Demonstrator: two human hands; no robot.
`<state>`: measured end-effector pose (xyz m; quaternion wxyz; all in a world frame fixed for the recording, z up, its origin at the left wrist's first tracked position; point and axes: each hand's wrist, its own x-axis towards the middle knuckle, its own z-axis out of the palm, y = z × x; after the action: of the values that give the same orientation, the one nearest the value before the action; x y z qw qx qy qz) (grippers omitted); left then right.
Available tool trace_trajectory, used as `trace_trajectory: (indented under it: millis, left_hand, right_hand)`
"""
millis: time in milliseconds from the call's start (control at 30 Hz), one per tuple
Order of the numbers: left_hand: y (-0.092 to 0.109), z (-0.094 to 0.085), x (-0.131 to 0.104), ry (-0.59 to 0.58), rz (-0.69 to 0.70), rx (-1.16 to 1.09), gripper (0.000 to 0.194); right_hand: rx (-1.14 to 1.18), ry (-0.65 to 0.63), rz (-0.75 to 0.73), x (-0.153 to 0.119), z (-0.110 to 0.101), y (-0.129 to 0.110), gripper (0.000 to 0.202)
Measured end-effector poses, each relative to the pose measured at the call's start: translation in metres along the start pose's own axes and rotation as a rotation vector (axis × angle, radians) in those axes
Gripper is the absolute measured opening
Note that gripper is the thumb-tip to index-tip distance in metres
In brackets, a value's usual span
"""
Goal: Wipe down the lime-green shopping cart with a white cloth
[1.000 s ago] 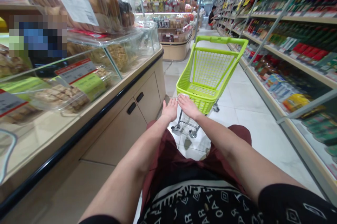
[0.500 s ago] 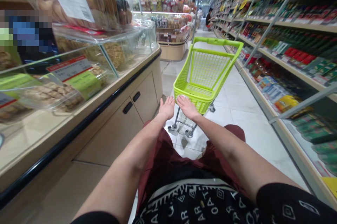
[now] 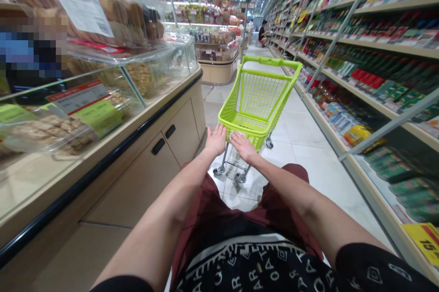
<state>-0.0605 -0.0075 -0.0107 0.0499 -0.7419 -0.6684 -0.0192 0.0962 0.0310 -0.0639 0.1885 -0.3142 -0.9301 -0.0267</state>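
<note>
On L we see a wood-front surface (image 3: 116, 196) w/ a blk rail (image 3: 103, 162) along its edge & 2 blk cabinet handles (image 3: 158, 146) below. Up top: glass panels (image 3: 132, 86), a red-&-wht price sign (image 3: 82, 95), a clear box of cut pcs (image 3: 56, 132) &, stacked higher, a clear pkg of baked goods (image 3: 130, 20) w/ a wht label (image 3: 82, 11). Ahead we've got a lit tiered display (image 3: 216, 70), a thin pole (image 3: 247, 4) & a person (image 3: 262, 34) low down by the far shelves. On R, long shelving (image 3: 387, 47) carries red items (image 3: 368, 77), a yellow pkg (image 3: 358, 135), grn pkgs (image 3: 411, 196) & a yellow "15" tag (image 3: 421, 239). Wht tile floor (image 3: 308, 168) btwn.
</note>
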Motion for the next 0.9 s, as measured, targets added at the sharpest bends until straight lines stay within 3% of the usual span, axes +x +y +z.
trace_trajectory:
  millis: [67, 167, 267, 433, 633, 900]
  left_hand:
    - [0.003, -0.007, 0.003, 0.071, 0.005, -0.001, 0.06]
    - [0.007, -0.015, 0.009, 0.135, 0.026, -0.006, 0.058]
    - [0.013, -0.02, 0.018, 0.08, 0.049, -0.015, 0.058]
    - [0.02, -0.027, 0.027, -0.055, 0.037, -0.025, 0.058]
    - [0.03, -0.034, 0.021, -0.014, 0.002, 0.015, 0.051]
    - [0.054, -0.034, 0.005, 0.042, 0.073, 0.054, 0.055]
  right_hand:
    - [0.001, 0.066, -0.003, -0.009, -0.002, -0.006, 0.038]
    - [0.002, 0.319, 0.014, -0.017, -0.019, -0.008, 0.038]
    - [-0.018, 0.493, 0.106, -0.02, -0.041, 0.005, 0.038]
    - [-0.077, 0.431, 0.222, -0.031, -0.047, 0.036, 0.039]
    - [-0.105, 0.496, 0.14, -0.04, -0.032, 0.048, 0.039]
    - [-0.143, 0.531, 0.13, -0.064, -0.038, 0.076, 0.048]
